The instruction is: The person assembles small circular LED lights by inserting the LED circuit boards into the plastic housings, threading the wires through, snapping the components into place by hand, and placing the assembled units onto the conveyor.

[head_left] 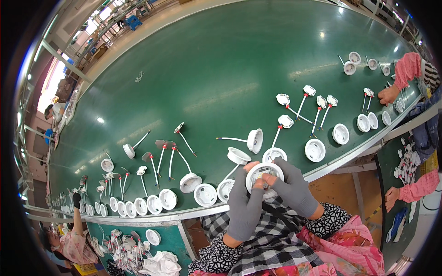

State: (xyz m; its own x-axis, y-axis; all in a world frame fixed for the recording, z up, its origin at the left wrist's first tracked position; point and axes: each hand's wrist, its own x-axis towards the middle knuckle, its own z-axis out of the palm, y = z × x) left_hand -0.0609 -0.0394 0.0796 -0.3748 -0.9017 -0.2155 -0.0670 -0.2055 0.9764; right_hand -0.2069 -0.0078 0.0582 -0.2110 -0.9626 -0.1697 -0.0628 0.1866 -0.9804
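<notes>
Both my hands wear grey gloves that leave the fingertips bare. Between them, over the table's front edge, is a round white lamp housing (269, 167) with its open side up and a pale electronic part inside. My left hand (244, 207) grips its left side, and my right hand (294, 186) its right side. Both thumbs press on the part inside the cup. Just beyond my fingers, another white housing (275, 154) lies partly hidden. A housing with a white cable (255, 140) rests on its side farther off.
The green table (184, 87) carries a row of white cups (205, 195) along its front edge. Behind them lie small white modules with cables (285, 121). A co-worker's hand (389, 94) works at right, another's gloved hand (76, 199) at left. A lower shelf holds piled modules (124, 250).
</notes>
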